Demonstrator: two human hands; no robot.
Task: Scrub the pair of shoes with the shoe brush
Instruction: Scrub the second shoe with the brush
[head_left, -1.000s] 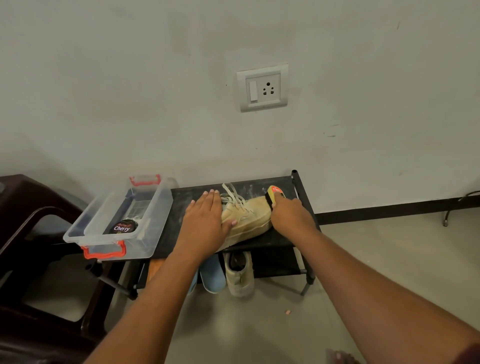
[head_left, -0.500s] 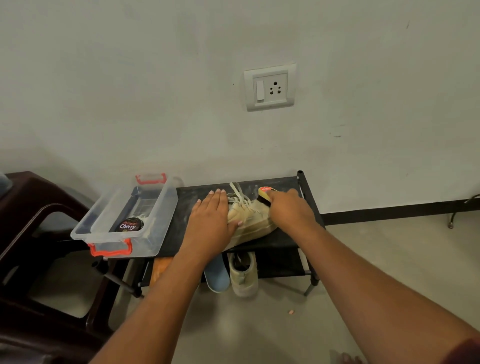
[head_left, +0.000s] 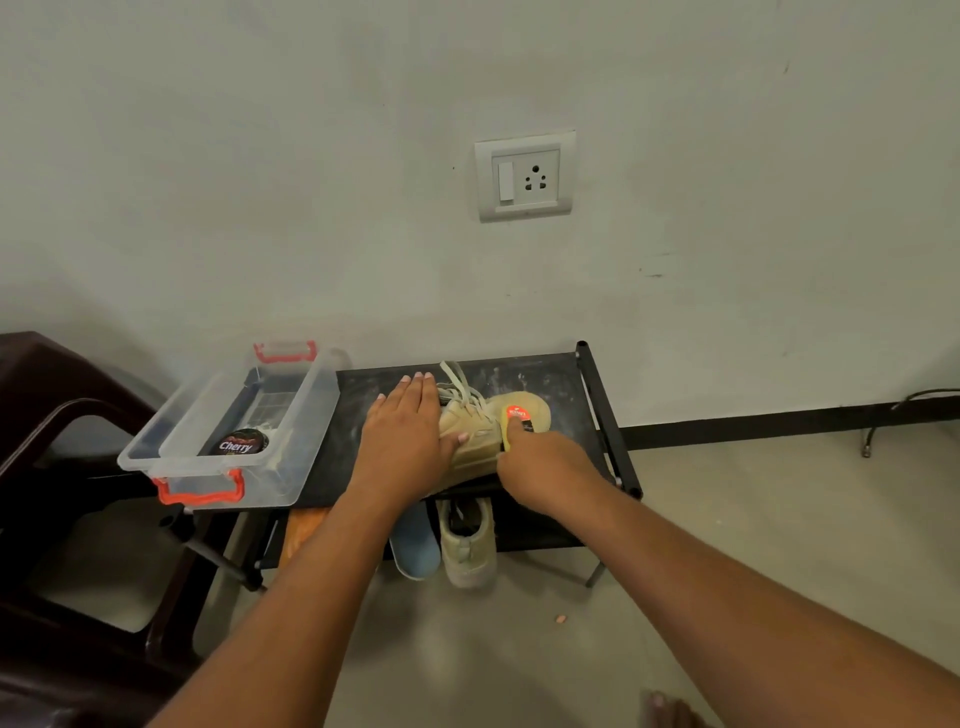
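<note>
Shoe brush (head_left: 517, 414) against beige shoe (head_left: 467, 437)

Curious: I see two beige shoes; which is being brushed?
The shoe on top of the rack: the left hand presses it, the right hand holds the brush on it. The other sits below, untouched.

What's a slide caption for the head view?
Left hand steadies beige shoe on rack; right hand scrubs with shoe brush.
</note>
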